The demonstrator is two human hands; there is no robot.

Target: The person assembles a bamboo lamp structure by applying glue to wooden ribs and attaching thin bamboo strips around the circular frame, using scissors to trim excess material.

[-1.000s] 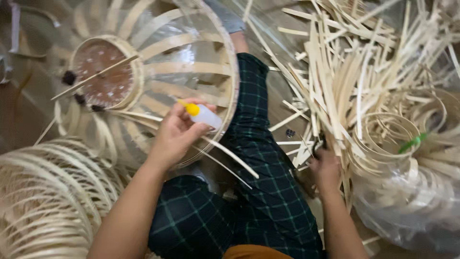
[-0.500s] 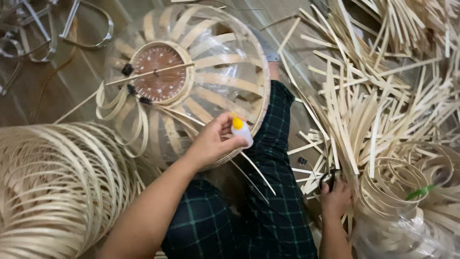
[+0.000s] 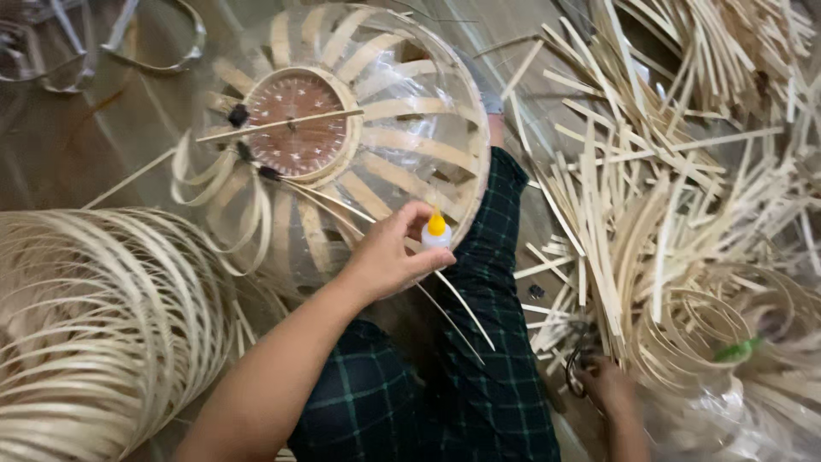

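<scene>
- Head view: the left hand (image 3: 389, 257) pinches a small white glue bottle (image 3: 435, 235) with a yellow tip between thumb and fingers, tip pointing up, right at the lower rim of a round bamboo lampshade frame (image 3: 342, 137).
- The frame lies tilted over the person's knee, clad in dark green plaid trousers (image 3: 479, 368). Flat pale strips fan out from a brown round centre disc (image 3: 295, 128), and a thin stick lies across that disc.
- Small black clips (image 3: 238, 115) sit on the disc's edge on its left side.
- A few loose thin strips run from the disc down past the left hand and over the trouser leg.
- The right hand (image 3: 609, 387) is low at the right, fingers closed around a dark looped handle, seemingly scissors (image 3: 580, 368), at the edge of a big heap of loose bamboo strips (image 3: 650, 188). How firm the grip is I cannot tell.
- A finished ribbed bamboo shade (image 3: 94, 334) lies at the lower left, beside the left forearm.
- Coiled bamboo hoops (image 3: 684, 338) rest near the right hand, with a green piece (image 3: 737, 349) among them.
</scene>
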